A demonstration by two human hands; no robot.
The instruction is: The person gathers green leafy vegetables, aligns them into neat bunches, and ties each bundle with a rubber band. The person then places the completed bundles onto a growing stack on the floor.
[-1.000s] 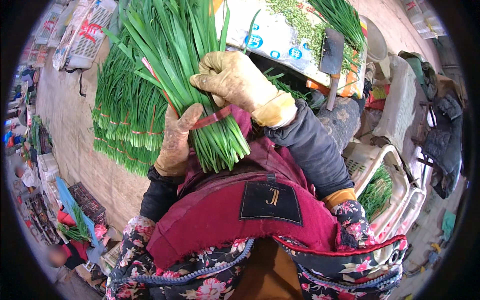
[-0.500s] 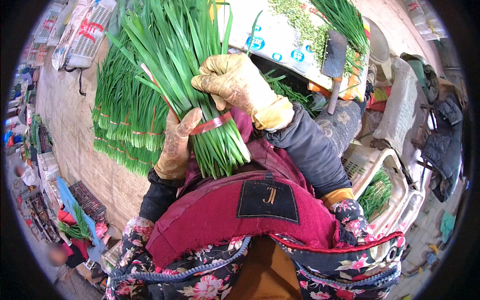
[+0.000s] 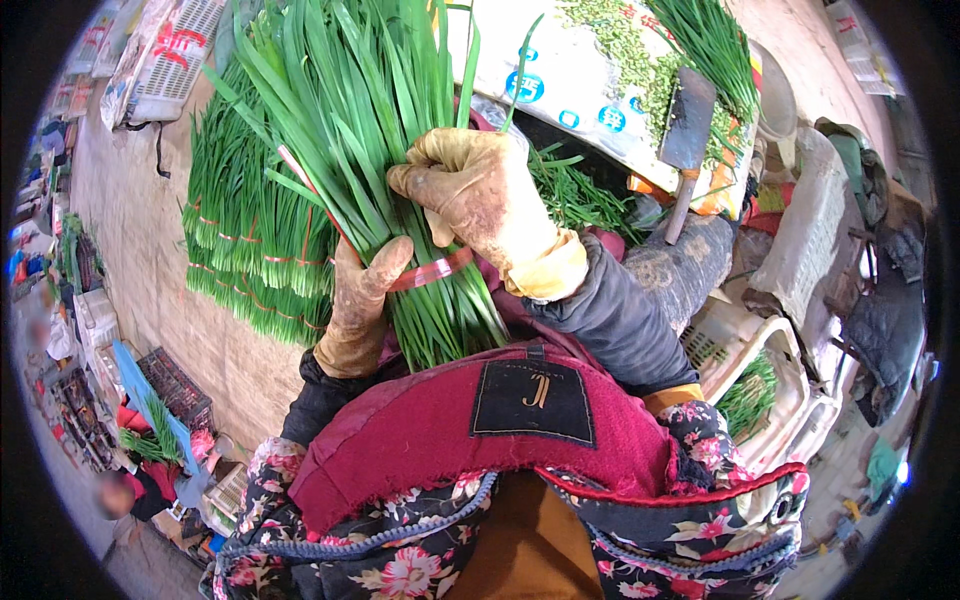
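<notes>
Clamps gloved L hand round green bunch by red band; rests gloved R hand w/ curled fingers on bunch's front, can't tell if gripping. Holds bunch tilted nr maroon garment, btwn tied bundles to L & cleaver to R.

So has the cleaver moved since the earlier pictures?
No. Against the white printed bag beneath it, the cleaver keeps its place, going neither way; both only shift together within the picture as the camera moves.
</notes>
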